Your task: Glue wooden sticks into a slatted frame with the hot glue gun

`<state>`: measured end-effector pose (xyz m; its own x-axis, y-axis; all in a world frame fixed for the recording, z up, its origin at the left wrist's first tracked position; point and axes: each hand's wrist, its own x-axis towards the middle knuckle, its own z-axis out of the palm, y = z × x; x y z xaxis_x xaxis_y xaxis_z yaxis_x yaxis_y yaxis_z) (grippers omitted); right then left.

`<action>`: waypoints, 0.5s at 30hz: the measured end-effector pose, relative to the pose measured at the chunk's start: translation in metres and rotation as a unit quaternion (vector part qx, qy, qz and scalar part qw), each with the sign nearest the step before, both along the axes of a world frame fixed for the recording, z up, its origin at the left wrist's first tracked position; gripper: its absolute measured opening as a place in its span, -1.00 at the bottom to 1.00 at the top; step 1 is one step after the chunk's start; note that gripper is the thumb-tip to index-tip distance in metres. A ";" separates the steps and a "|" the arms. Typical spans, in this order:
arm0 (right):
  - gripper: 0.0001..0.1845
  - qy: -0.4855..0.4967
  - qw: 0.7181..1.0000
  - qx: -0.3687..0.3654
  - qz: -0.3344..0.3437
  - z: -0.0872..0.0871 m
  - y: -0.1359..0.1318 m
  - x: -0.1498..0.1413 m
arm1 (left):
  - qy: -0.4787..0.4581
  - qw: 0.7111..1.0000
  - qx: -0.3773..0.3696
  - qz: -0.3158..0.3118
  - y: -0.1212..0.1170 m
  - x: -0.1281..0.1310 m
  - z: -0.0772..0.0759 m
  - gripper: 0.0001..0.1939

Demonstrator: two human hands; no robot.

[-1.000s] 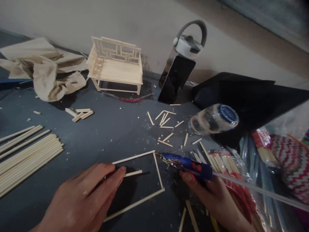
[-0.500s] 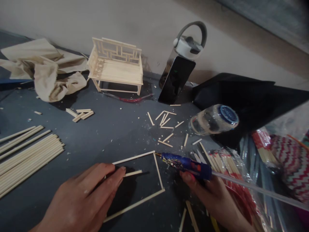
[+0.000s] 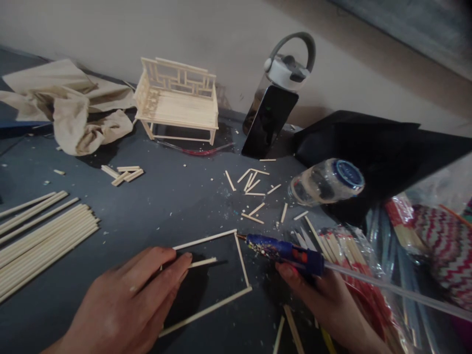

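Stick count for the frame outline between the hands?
3 visible: far stick, near stick, and the short stick between their right ends. Inner stick at the left hand not counted. The hand hides the left side; more may be there.

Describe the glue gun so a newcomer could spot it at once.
On the grey tabletop, find the right hand, low on the right. It holds the glue gun, tip by a corner of the stick frame. Unlike the pale sticks nearby, it is blue, with a clear rod behind.
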<state>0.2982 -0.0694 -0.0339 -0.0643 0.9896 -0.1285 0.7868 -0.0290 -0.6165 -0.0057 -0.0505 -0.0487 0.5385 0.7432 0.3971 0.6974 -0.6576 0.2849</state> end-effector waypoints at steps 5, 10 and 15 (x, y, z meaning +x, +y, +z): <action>-0.78 0.007 1.000 0.005 0.007 0.003 0.001 -0.001 | -0.002 1.000 -0.011 -0.001 -0.001 -0.002 -0.002 -0.71; -0.76 0.015 1.000 -0.003 0.007 0.002 0.001 -0.001 | -0.006 1.000 -0.010 0.002 -0.002 -0.002 -0.004 -0.72; -0.76 0.016 1.000 -0.004 0.004 0.003 0.001 -0.002 | -0.021 1.000 -0.012 0.009 -0.001 -0.001 0.000 -0.73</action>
<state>0.2965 -0.0685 -0.0313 -0.0765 0.9879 -0.1350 0.7666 -0.0283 -0.6415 -0.0067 -0.0512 -0.0492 0.5077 0.7624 0.4012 0.6965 -0.6373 0.3296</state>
